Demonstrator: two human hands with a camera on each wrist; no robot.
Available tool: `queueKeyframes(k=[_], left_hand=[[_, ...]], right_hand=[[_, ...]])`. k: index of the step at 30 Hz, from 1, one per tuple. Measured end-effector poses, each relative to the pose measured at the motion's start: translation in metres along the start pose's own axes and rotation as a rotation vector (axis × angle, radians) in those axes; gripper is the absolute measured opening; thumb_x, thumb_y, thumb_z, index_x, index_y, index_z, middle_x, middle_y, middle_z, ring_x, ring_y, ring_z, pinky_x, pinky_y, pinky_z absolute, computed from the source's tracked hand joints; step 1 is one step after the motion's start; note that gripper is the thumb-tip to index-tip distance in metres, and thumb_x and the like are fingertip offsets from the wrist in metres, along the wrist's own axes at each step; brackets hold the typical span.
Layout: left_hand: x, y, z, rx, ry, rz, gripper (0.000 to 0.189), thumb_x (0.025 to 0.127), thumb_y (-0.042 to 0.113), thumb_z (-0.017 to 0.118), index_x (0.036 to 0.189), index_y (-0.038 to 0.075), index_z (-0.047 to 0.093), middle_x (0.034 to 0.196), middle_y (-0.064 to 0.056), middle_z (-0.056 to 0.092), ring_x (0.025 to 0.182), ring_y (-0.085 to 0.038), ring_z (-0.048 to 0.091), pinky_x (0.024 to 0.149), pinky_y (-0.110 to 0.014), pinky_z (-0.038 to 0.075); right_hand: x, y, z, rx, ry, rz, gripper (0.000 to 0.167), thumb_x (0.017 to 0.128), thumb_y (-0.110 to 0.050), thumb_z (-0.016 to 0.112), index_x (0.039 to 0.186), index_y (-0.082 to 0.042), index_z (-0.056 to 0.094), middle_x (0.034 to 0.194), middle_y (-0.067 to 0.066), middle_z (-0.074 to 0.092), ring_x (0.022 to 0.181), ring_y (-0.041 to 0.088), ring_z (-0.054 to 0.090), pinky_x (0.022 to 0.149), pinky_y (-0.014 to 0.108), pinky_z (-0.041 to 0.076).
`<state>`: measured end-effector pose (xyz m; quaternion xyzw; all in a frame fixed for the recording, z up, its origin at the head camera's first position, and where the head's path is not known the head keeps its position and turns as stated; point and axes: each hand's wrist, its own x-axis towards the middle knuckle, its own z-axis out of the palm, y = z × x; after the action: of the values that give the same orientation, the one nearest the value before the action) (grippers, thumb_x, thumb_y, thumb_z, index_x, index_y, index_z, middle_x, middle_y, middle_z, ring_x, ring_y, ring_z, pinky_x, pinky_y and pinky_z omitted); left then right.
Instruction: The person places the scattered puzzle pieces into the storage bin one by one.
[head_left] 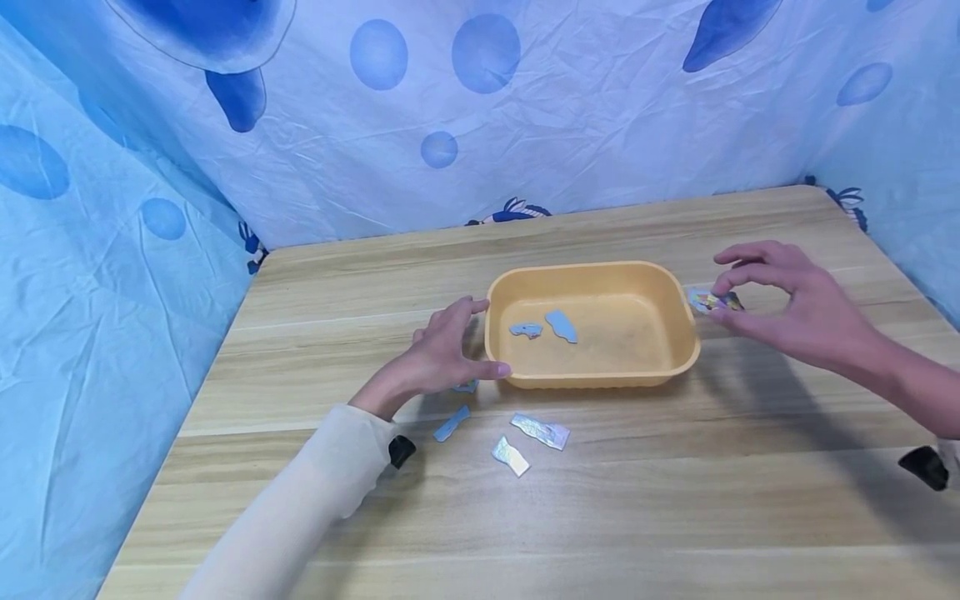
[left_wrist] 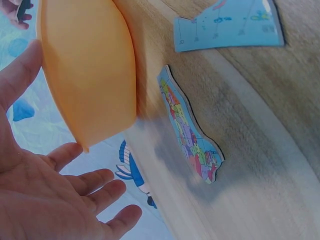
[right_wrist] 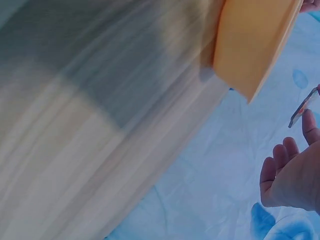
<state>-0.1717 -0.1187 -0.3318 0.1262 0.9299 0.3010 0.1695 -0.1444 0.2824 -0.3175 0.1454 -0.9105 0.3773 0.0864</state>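
Note:
A yellow-orange plastic tray (head_left: 592, 382) stands on the table, with a small puzzle piece (head_left: 526, 331) and a blue puzzle piece (head_left: 561, 326) inside. My left hand (head_left: 448, 350) touches the tray's left end, its thumb and index finger spread along the rim and the other fingers loose. To the right of the tray, my right hand (head_left: 798, 304) pinches a colourful map-printed puzzle piece (head_left: 703, 301) between thumb and index finger, raised above the table. That held piece (right_wrist: 301, 109) appears edge-on in the right wrist view.
Near the left hand lie a map-printed piece (left_wrist: 192, 135), partly hidden in the head view, and a narrow blue piece (head_left: 452, 423). Two shiny pieces, one longer (head_left: 542, 432) and one shorter (head_left: 511, 457), lie before the tray. A blue sea-patterned cloth (head_left: 420, 108) surrounds the wooden table (head_left: 675, 517).

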Motion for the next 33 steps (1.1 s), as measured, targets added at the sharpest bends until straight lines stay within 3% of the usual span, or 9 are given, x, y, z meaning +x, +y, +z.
queueKeyframes(k=[9, 18, 27, 33], left_hand=[[0.001, 0.001, -0.001, -0.010, -0.004, 0.000, 0.096, 0.072, 0.049, 0.081, 0.147, 0.024, 0.028, 0.149, -0.001, 0.034, 0.136, -0.023, 0.024, 0.105, -0.053, 0.018], [0.000, 0.000, 0.000, -0.015, 0.001, -0.006, 0.095, 0.073, 0.047, 0.081, 0.148, 0.024, 0.028, 0.152, 0.000, 0.030, 0.139, -0.023, 0.021, 0.107, -0.054, 0.016], [0.000, 0.000, 0.000, -0.005, 0.004, 0.001, 0.095, 0.073, 0.048, 0.081, 0.147, 0.023, 0.028, 0.152, 0.001, 0.031, 0.138, -0.023, 0.022, 0.105, -0.053, 0.018], [-0.001, 0.001, -0.001, 0.002, 0.002, -0.001, 0.096, 0.072, 0.048, 0.081, 0.148, 0.023, 0.028, 0.154, 0.000, 0.028, 0.139, -0.023, 0.021, 0.106, -0.054, 0.016]], right_hand=[[0.015, -0.012, 0.012, 0.045, -0.033, -0.049, 0.017, 0.078, -0.013, 0.080, 0.092, -0.018, 0.071, 0.124, -0.009, 0.052, 0.118, 0.011, 0.036, 0.088, 0.027, 0.025], [0.038, -0.025, 0.026, 0.070, -0.071, -0.098, 0.015, 0.078, -0.012, 0.079, 0.089, -0.016, 0.069, 0.123, -0.001, 0.055, 0.121, 0.026, 0.040, 0.089, 0.052, 0.029], [0.060, -0.032, 0.039, 0.089, -0.113, -0.168, 0.012, 0.078, -0.010, 0.078, 0.086, -0.011, 0.069, 0.121, 0.007, 0.058, 0.121, 0.031, 0.045, 0.091, 0.052, 0.032], [0.068, -0.034, 0.049, 0.093, -0.155, -0.143, 0.011, 0.077, -0.008, 0.078, 0.085, -0.009, 0.070, 0.118, 0.009, 0.059, 0.122, 0.029, 0.044, 0.092, 0.050, 0.035]])
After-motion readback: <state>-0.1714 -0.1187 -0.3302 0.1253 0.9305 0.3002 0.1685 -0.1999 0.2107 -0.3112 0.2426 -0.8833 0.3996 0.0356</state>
